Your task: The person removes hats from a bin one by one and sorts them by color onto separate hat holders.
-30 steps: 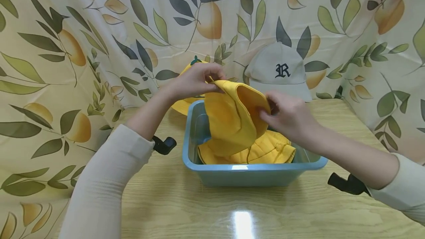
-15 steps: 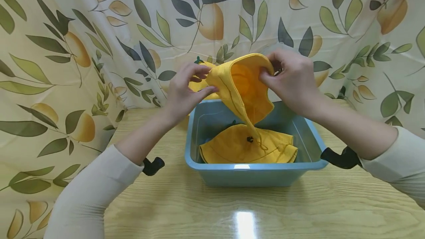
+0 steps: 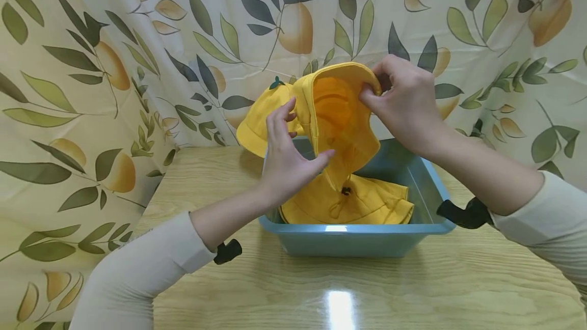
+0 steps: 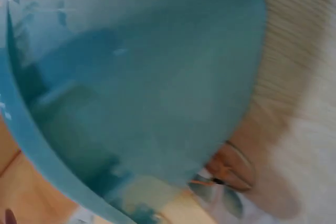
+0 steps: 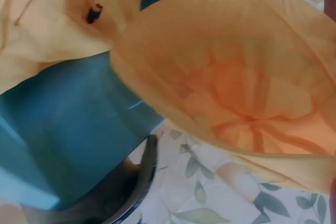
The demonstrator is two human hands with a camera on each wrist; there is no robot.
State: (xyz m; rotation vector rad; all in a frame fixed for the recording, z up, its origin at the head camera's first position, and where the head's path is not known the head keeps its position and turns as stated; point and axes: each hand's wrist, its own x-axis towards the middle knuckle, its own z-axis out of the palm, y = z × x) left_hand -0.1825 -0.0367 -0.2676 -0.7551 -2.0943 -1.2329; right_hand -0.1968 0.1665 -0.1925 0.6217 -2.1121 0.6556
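Observation:
A yellow cloth hat [image 3: 337, 103] hangs over the blue basin, its inside facing me. My right hand [image 3: 405, 103] pinches its brim at the upper right. My left hand [image 3: 289, 162] is beside the hat's lower left, fingers and thumb spread apart and gripping nothing. In the right wrist view, the hat's lining [image 5: 226, 82] and its seams show. A second yellow hat [image 3: 380, 200] lies in the basin [image 3: 357, 241], partly hidden by the raised one. A small black cord toggle [image 3: 346, 191] shows against it. The left wrist view shows mostly the basin's inside [image 4: 157, 77].
Behind the basin's left corner is another yellow hat [image 3: 259, 121] with a green sprout on top. A dark curved edge [image 5: 147, 171] lies beside the basin in the right wrist view. Patterned curtain [image 3: 192, 39] surrounds the wooden table [image 3: 220, 182] at the back and sides.
My right hand has lifted the hat higher and turned its opening toward me. My left hand has let go of its edge and moved down and slightly right, fingers spreading.

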